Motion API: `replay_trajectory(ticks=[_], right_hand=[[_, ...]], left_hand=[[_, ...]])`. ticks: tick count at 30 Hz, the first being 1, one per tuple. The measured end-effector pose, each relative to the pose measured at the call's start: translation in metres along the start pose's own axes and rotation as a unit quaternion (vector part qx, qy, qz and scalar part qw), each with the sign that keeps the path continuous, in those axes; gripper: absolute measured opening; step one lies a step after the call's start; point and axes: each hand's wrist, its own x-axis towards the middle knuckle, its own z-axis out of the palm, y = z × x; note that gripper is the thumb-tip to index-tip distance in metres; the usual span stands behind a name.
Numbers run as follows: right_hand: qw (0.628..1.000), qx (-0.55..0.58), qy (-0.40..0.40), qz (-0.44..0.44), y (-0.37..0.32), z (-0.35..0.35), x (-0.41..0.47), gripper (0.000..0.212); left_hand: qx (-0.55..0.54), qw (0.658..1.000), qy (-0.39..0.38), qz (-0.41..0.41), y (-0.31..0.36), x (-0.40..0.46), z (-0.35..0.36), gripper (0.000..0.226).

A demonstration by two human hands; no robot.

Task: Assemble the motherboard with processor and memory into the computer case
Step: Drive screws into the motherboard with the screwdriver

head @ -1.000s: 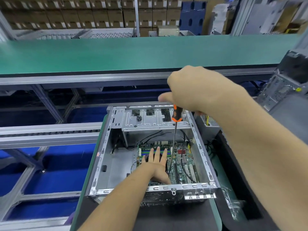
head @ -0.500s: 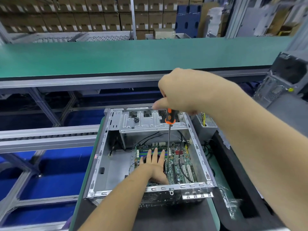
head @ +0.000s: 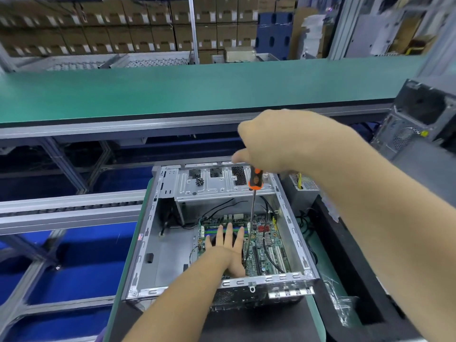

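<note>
An open silver computer case (head: 148, 243) lies on its side in front of me. A green motherboard (head: 269, 245) with memory slots lies flat inside it. My left hand (head: 229, 248) presses flat on the board with straight fingers. My right hand (head: 278, 141) grips the handle of a long screwdriver (head: 255, 180) with an orange and black handle. The shaft runs down into the case, and its tip meets the board just right of my left hand.
A drive cage (head: 217, 186) spans the far end of the case, with a small pile of screws (head: 199, 181) on it. A power supply with cables (head: 306, 186) sits right of the case. Another dark case (head: 419, 124) stands at the far right. A green conveyor (head: 172, 90) runs behind.
The hands and the screwdriver stay in place on the board. The view has shifted slightly.
</note>
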Motion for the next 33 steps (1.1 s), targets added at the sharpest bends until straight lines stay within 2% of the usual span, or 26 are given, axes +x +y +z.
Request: replay_trajectory(ticks=[3,4,6,7,9,10,11,13,14,17,18,20,21,24,27,29,31,33], right_hand=[[0.996,0.053,-0.032,-0.069,0.005,0.000,-0.002,0.010],[0.996,0.053,-0.025,-0.061,0.006,0.000,-0.001,0.014],[1.000,0.021,-0.016,-0.016,0.008,-0.001,0.000,0.035],[1.000,0.012,-0.014,-0.017,0.009,0.001,0.000,0.033],[0.997,0.043,-0.019,-0.055,0.010,0.004,-0.001,0.013],[0.996,0.061,-0.013,-0.062,0.010,0.004,-0.002,0.012],[0.997,0.062,-0.001,-0.054,0.009,0.004,-0.001,0.013],[0.999,0.033,0.014,-0.016,0.008,0.002,0.000,0.039],[1.000,0.019,0.008,-0.015,0.008,0.003,0.001,0.039],[0.997,0.054,-0.023,-0.052,0.011,0.004,0.000,0.015],[0.997,0.064,-0.025,-0.043,0.011,0.002,0.000,0.016],[0.999,0.044,-0.020,-0.022,0.010,-0.001,0.000,0.034],[0.999,0.034,-0.020,-0.038,0.009,0.000,0.000,0.036],[0.994,0.064,-0.012,-0.092,0.005,0.004,0.000,0.018],[0.999,0.013,0.009,-0.028,0.006,0.002,0.003,0.040],[0.998,0.030,-0.012,-0.055,0.009,0.004,0.003,0.020],[0.995,0.062,-0.032,-0.078,0.010,0.003,0.003,0.012],[0.998,0.050,-0.033,-0.037,0.010,-0.001,0.004,0.032]], left_hand=[[0.005,1.000,0.002,-0.004,0.002,0.000,-0.001,0.110],[0.003,1.000,0.002,-0.005,0.002,0.000,-0.001,0.111],[0.000,1.000,0.005,-0.009,0.002,-0.001,0.000,0.112],[0.001,1.000,0.006,-0.009,0.002,-0.001,0.000,0.112],[0.001,1.000,0.011,-0.006,0.002,0.001,0.000,0.112],[0.000,1.000,0.011,-0.005,0.002,0.001,0.000,0.112],[-0.002,1.000,0.011,-0.006,0.001,0.000,0.000,0.112],[-0.011,1.000,0.009,-0.004,0.000,-0.001,0.000,0.112],[-0.013,1.000,0.007,0.000,0.000,0.000,0.001,0.113],[-0.018,1.000,0.010,0.005,-0.001,0.000,0.000,0.114],[-0.022,1.000,0.009,0.005,-0.001,0.000,0.000,0.115],[-0.026,1.000,0.008,0.005,-0.002,0.000,0.001,0.116],[-0.024,1.000,0.008,0.006,-0.002,0.000,0.002,0.117],[-0.031,0.999,0.010,0.012,-0.004,0.004,0.000,0.119],[-0.041,0.999,0.007,0.014,-0.006,0.006,0.003,0.118],[-0.036,0.999,0.008,0.014,-0.007,0.010,0.004,0.119],[-0.034,0.999,0.006,0.015,-0.007,0.012,0.003,0.120],[-0.036,0.999,0.007,0.013,-0.007,0.013,0.004,0.121]])
